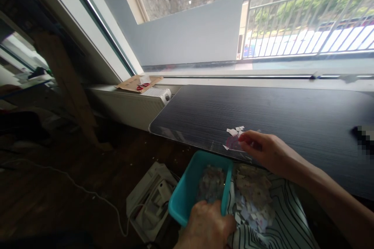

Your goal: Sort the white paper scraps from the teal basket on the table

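Note:
My left hand (pixel 209 221) is closed over the near rim of a turquoise plastic bin (pixel 182 192), which is tilted below the table edge. Small pale scraps (pixel 212 183) lie inside the bin. My right hand (pixel 264 148) is over the dark table, its fingers curled together at a few torn white paper scraps (pixel 233 132). A pinkish, see-through patch (pixel 233 142) shows beside the fingertips; I cannot tell what it is. Whatever the right fingers hold is hidden.
The dark wood-grain tabletop (pixel 201 113) meets the window sill. Striped cloth (pixel 288 206) with more scraps (pixel 253 202) lies below it. A box with a white corded device (pixel 154 200) stands on the floor. Red-handled scissors (pixel 143 85) rest on cardboard by the radiator (pixel 157 92).

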A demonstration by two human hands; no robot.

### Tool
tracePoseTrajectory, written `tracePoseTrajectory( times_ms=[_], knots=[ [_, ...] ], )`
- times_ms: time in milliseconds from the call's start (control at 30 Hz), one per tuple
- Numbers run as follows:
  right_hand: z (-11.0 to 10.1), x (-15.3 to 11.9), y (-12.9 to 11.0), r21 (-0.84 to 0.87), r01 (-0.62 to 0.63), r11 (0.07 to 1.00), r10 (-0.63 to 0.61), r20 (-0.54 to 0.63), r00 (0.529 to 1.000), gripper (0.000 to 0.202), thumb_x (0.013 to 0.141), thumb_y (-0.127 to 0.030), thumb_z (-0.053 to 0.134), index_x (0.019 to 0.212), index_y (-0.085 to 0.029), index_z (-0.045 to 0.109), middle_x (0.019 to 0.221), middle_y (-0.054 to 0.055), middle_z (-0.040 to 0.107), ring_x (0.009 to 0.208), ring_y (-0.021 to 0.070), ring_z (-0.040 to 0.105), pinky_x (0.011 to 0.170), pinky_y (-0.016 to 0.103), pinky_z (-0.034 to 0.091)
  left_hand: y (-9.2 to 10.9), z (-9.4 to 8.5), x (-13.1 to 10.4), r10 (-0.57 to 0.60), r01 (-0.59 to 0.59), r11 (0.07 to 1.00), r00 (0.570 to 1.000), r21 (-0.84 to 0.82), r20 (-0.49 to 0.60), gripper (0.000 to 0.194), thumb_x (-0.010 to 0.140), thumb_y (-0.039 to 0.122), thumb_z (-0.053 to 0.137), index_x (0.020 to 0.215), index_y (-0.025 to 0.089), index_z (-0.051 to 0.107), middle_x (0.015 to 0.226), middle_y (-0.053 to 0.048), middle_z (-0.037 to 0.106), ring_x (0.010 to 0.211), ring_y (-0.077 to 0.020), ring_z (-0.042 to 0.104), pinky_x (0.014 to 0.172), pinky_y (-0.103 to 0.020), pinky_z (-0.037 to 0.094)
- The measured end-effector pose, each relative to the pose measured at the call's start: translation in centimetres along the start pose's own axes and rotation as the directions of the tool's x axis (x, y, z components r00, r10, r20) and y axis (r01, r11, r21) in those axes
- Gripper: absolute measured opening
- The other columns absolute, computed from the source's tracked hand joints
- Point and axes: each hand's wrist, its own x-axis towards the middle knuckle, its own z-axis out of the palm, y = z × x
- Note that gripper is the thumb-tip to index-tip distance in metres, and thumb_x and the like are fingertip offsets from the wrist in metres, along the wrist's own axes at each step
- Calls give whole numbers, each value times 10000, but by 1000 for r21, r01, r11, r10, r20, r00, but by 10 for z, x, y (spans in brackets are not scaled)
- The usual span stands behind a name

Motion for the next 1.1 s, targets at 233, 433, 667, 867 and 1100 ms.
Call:
tracePoseTrajectory(
  times_ms=[233,433,667,867,1100],
  knots=[
    [-1,2,5,-60,-77,995,71,-104,992,175,813,-351,497,884,-241,613,651,-28,632,552,114,542,514,222,350,5,-11,4,29,-29,999,999,14,20,201,703,362,688,833,211,659,794,-50,613,668,-238,601,592,-327,468],
    [9,8,-3,3,4,1000,-4,-31,1000,166,827,-336,473,848,-235,602,625,-34,615,535,108,519,509,221,337,7,-9,7,49,-50,998,998,34,33,207,724,401,651,835,228,666,735,-52,600,641,-243,591,567,-328,458],
    [13,8,-12,20,-14,1000,14,9,1000,165,825,-333,474,855,-236,605,653,-33,624,555,109,525,514,217,347,4,-7,8,68,-68,997,998,33,-11,246,711,436,656,844,229,671,741,-57,590,637,-228,577,575,-311,446],
    [17,3,-22,61,-9,998,8,24,1000,173,831,-334,472,868,-239,613,687,-26,644,593,114,561,545,217,375,6,-14,6,45,-45,999,999,16,-14,259,701,432,670,850,221,661,740,-46,586,644,-222,573,599,-314,449],
    [4,-1,-5,108,16,994,-17,16,1000,223,833,-353,469,903,-222,635,692,4,651,557,118,552,511,217,393,4,-3,5,46,-43,998,996,36,-80,219,719,425,653,777,214,650,676,-28,552,584,-186,538,555,-272,406]
  ],
)
